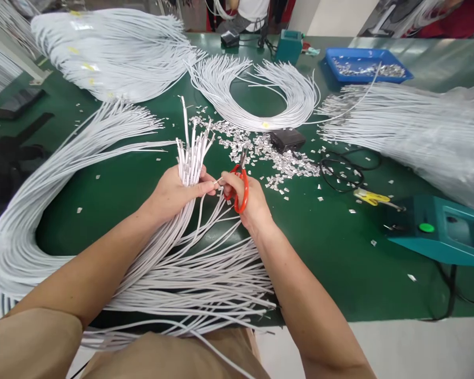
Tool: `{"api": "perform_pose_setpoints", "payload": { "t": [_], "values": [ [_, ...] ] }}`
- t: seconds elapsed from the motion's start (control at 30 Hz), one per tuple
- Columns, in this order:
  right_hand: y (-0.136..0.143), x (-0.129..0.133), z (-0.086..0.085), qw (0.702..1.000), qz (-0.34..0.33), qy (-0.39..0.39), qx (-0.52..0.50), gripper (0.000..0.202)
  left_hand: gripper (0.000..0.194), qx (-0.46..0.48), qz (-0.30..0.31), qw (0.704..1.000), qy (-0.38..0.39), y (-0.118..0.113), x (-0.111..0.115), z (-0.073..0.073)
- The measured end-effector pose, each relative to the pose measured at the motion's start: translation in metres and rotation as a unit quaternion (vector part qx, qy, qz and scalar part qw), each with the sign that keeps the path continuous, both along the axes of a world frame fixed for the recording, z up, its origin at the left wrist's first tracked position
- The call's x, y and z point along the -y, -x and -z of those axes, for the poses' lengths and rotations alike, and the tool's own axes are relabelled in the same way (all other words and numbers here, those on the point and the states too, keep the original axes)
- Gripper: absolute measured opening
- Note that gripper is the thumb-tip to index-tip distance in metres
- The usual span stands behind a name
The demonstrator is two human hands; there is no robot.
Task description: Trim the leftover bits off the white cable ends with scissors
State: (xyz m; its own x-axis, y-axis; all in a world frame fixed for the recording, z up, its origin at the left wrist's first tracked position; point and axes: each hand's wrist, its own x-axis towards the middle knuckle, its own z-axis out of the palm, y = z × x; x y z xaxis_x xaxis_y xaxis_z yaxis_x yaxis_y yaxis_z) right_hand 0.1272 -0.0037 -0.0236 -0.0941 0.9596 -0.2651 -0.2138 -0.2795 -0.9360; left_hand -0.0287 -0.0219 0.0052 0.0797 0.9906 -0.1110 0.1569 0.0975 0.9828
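My left hand (176, 192) is wrapped round a bundle of white cables (191, 158), whose cut ends stand up above it. Its thumb and a finger also pinch one cable end. Red-handled scissors (240, 189) are held in my right hand (248, 197), blades pointing up and away. The right fingertips touch the same cable end, close to the left thumb. More loose cables (205, 279) fan out on the green table below the hands. Small silvery scraps (268, 152) are scattered beyond the scissors.
A large cable bundle (110, 58) lies back left, a curved one (256, 113) at centre back. On the right are a blue tray (369, 51), plastic-covered cables (398, 121), yellow-handled tool (373, 197) and teal machine (442, 231). A black block (287, 140) sits among the scraps. A person (253, 13) is behind.
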Motion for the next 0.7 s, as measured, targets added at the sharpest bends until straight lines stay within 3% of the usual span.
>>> {"api": "perform_pose_setpoints", "payload": {
  "t": [0.13,0.23,0.57,0.63,0.7],
  "values": [
    [-0.008,0.000,-0.009,0.994,0.023,-0.064,0.085,0.017,0.036,0.039,-0.003,0.998,0.044,0.003,-0.005,0.004],
    [-0.011,0.002,-0.011,0.993,-0.021,-0.092,0.070,0.017,0.038,0.040,-0.006,0.998,0.048,0.003,-0.006,0.005],
    [-0.010,0.003,-0.009,0.989,-0.046,-0.105,0.094,0.016,0.039,0.050,0.030,0.996,0.061,0.005,-0.007,0.006],
    [-0.014,0.003,-0.009,0.973,-0.053,-0.144,0.172,0.019,0.038,0.064,0.016,0.996,0.068,0.006,-0.008,0.005],
    [-0.018,0.002,-0.007,0.927,-0.059,-0.215,0.302,0.021,0.040,0.073,0.011,0.995,0.071,0.006,-0.008,0.005]
  ]
}}
